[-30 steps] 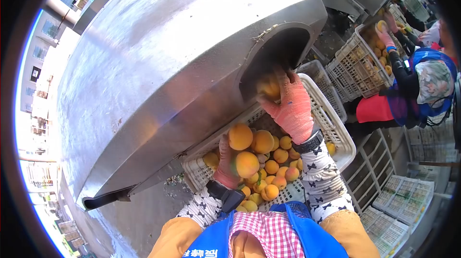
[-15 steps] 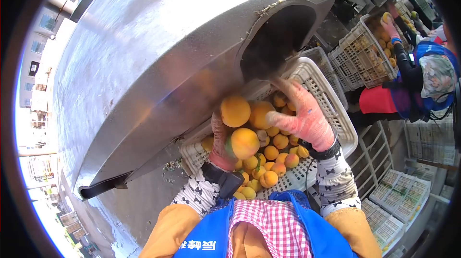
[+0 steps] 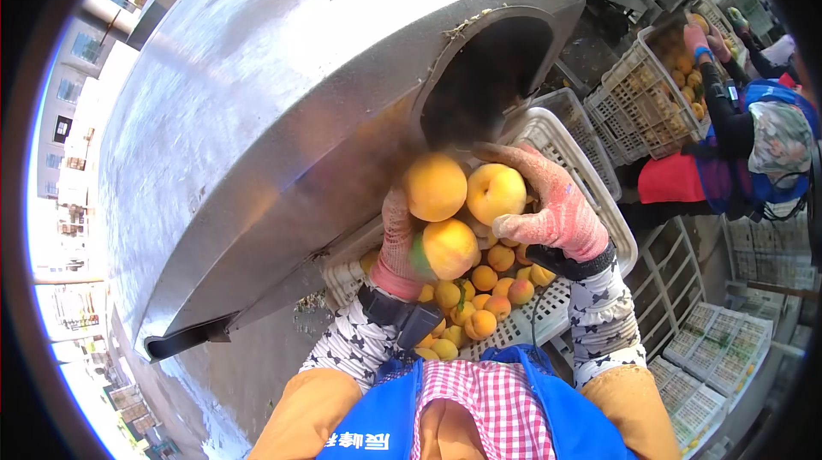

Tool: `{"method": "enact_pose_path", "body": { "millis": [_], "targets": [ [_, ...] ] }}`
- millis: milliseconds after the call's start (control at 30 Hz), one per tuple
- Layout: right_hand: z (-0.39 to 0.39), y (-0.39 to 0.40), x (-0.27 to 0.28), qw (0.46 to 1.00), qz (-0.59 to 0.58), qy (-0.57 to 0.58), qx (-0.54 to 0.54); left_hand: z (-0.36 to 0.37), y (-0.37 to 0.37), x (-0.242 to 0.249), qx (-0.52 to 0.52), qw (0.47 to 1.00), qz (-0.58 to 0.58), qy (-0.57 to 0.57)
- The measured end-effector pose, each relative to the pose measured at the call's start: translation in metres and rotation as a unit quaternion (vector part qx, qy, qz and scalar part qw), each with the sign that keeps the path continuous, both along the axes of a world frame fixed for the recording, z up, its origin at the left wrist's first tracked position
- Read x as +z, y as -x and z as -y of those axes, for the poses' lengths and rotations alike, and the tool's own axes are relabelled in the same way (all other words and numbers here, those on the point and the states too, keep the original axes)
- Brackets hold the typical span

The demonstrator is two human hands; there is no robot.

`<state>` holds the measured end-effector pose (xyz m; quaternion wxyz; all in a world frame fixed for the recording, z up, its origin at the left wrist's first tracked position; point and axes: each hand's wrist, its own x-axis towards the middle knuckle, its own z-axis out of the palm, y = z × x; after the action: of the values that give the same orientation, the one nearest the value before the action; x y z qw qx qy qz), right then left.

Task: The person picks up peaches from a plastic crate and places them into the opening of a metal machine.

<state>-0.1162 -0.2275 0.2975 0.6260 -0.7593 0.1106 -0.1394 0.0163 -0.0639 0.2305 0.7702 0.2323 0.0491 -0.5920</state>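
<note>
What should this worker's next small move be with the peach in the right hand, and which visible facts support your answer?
Probably lift the peach in the right hand into the dark opening of the steel machine: it sits just above, unblocked, while the left hand holds two more.

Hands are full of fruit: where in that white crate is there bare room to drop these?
Bare mesh shows at the far right end of the white crate, beyond the right hand, and along its right rim. The near middle is crowded with loose peaches. The left hand covers the left end.
</note>
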Motion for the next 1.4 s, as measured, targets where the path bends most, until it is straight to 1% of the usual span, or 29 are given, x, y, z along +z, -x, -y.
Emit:
{"method": "enact_pose_path", "body": {
  "millis": [33, 67, 100, 133, 233, 367, 400, 467, 500, 567, 600, 633, 700, 767, 800, 833, 900, 967, 1033, 1067, 1100, 1133, 1167, 1233, 1267, 1300, 1333, 1367, 1400],
  "targets": [
    [0.003, -0.009, -0.003, 0.995, 0.027, 0.083, -0.050, -0.003, -0.009, -0.010, -0.032, 0.998, 0.038, 0.045],
    [0.000, -0.023, -0.005, 0.970, 0.026, 0.187, -0.150, -0.006, -0.013, -0.018, -0.062, 0.991, 0.075, 0.089],
    [-0.003, -0.038, -0.009, 0.925, 0.025, 0.286, -0.249, -0.008, -0.011, -0.017, -0.061, 0.991, 0.076, 0.091],
    [0.000, -0.053, -0.030, 0.896, 0.006, 0.328, -0.300, -0.012, -0.008, -0.016, -0.062, 0.991, 0.101, 0.063],
    [-0.005, -0.072, -0.057, 0.875, 0.018, 0.378, -0.301, -0.026, -0.002, -0.024, -0.095, 0.986, 0.134, 0.036],
    [0.001, -0.078, -0.068, 0.869, 0.029, 0.386, -0.307, -0.035, 0.007, -0.031, -0.059, 0.992, 0.105, -0.025],
    [0.007, -0.092, -0.079, 0.869, 0.027, 0.388, -0.306, -0.034, 0.005, -0.032, -0.061, 0.990, 0.123, -0.041],
    [0.017, -0.126, -0.104, 0.847, -0.036, 0.465, -0.255, -0.033, 0.008, -0.033, -0.066, 0.986, 0.138, -0.061],
    [0.023, -0.124, -0.097, 0.847, -0.038, 0.464, -0.257, -0.030, 0.006, -0.034, -0.066, 0.987, 0.135, -0.065],
    [0.028, -0.106, -0.063, 0.834, 0.168, 0.445, -0.280, -0.029, 0.008, -0.030, -0.063, 0.987, 0.126, -0.078],
    [0.009, -0.085, -0.035, 0.899, 0.144, 0.285, -0.300, -0.024, 0.005, -0.023, -0.063, 0.985, 0.146, -0.071],
    [0.000, -0.067, -0.027, 0.900, 0.147, 0.285, -0.295, -0.019, 0.003, -0.020, -0.058, 0.982, 0.166, -0.063],
    [-0.015, -0.031, -0.023, 0.957, 0.024, 0.163, -0.239, -0.021, 0.000, -0.021, -0.045, 0.977, 0.203, -0.055],
    [-0.030, -0.012, -0.028, 0.987, -0.040, 0.071, -0.141, -0.014, -0.002, -0.015, -0.034, 0.969, 0.241, -0.042],
    [-0.041, -0.013, -0.033, 0.989, -0.018, 0.047, -0.136, -0.008, 0.000, -0.004, -0.025, 0.969, 0.245, -0.017],
    [-0.049, -0.011, -0.033, 0.979, -0.024, 0.123, -0.160, -0.003, 0.003, 0.003, -0.017, 0.969, 0.248, 0.008],
    [-0.050, -0.015, -0.031, 0.970, -0.056, 0.148, -0.182, 0.001, 0.007, 0.007, -0.012, 0.962, 0.274, 0.010],
    [-0.043, -0.018, -0.033, 0.964, -0.023, 0.166, -0.205, 0.003, 0.008, 0.009, -0.002, 0.952, 0.304, 0.012],
    [-0.031, -0.028, -0.037, 0.955, 0.011, 0.188, -0.228, 0.004, 0.010, 0.010, 0.023, 0.976, 0.217, -0.016],
    [-0.023, -0.038, -0.042, 0.928, 0.017, 0.261, -0.266, 0.000, 0.011, 0.005, 0.023, 0.976, 0.218, -0.012],
    [-0.015, -0.048, -0.048, 0.893, 0.022, 0.331, -0.304, -0.007, 0.012, -0.007, 0.014, 0.953, 0.301, -0.037],
    [-0.009, -0.057, -0.055, 0.868, -0.016, 0.393, -0.304, -0.014, 0.011, -0.017, 0.006, 0.922, 0.381, -0.064],
    [-0.007, -0.065, -0.062, 0.867, -0.016, 0.394, -0.306, -0.019, 0.012, -0.028, 0.005, 0.922, 0.382, -0.062],
    [-0.008, -0.083, -0.071, 0.839, 0.008, 0.400, -0.369, -0.025, 0.014, -0.040, -0.010, 0.973, 0.222, -0.067],
    [-0.005, -0.095, -0.075, 0.843, -0.041, 0.417, -0.336, -0.029, 0.018, -0.042, -0.011, 0.974, 0.216, -0.072],
    [0.004, -0.110, -0.078, 0.845, -0.046, 0.416, -0.334, -0.029, 0.018, -0.041, 0.010, 0.892, 0.443, -0.088],
    [0.015, -0.125, -0.079, 0.811, -0.023, 0.484, -0.327, -0.027, 0.017, -0.040, 0.030, 0.757, 0.645, -0.098],
    [0.017, -0.130, -0.082, 0.774, -0.001, 0.547, -0.318, -0.022, 0.014, -0.045, 0.026, 0.759, 0.642, -0.102],
    [0.009, -0.117, -0.071, 0.781, -0.010, 0.541, -0.312, -0.018, 0.012, -0.056, 0.033, 0.860, 0.500, -0.093]
  ]
}}
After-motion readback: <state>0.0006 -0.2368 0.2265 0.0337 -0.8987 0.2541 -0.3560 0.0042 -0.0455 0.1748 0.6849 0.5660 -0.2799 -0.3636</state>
